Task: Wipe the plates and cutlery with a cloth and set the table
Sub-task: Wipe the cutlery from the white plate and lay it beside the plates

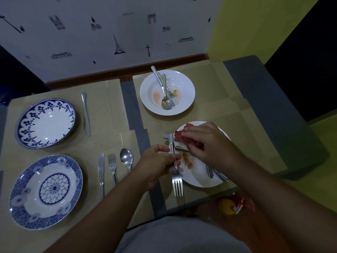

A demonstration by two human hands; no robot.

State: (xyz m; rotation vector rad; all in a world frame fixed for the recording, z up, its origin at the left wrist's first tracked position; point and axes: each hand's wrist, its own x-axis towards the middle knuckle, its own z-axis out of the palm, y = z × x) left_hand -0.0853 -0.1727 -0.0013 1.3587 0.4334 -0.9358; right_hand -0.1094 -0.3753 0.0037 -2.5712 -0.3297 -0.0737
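Head view, the only one supplied: the step in hand is judged to be the wiping of a fork point(176, 180) over the soiled white plate point(197, 178). The fork is pinched at mid-handle between the thumb and curled fingers of the left hand point(160, 161), at the left rim of that plate. Its long axis runs near-to-far along that rim. The tines point toward the person, past the plate's near-left edge, and the handle end points away toward the wall. A red cloth point(182, 136) is gripped in the curled fingers of the right hand point(207, 143) above the far part of the plate, just beside the fork's handle end; contact between the two cannot be confirmed. Further cutlery point(217, 174) lies on the plate's near-right part. The next move is judged to call for the cloth being closed round the handle and drawn along the axis to the tines. The plate itself is stained and not yet wiped.
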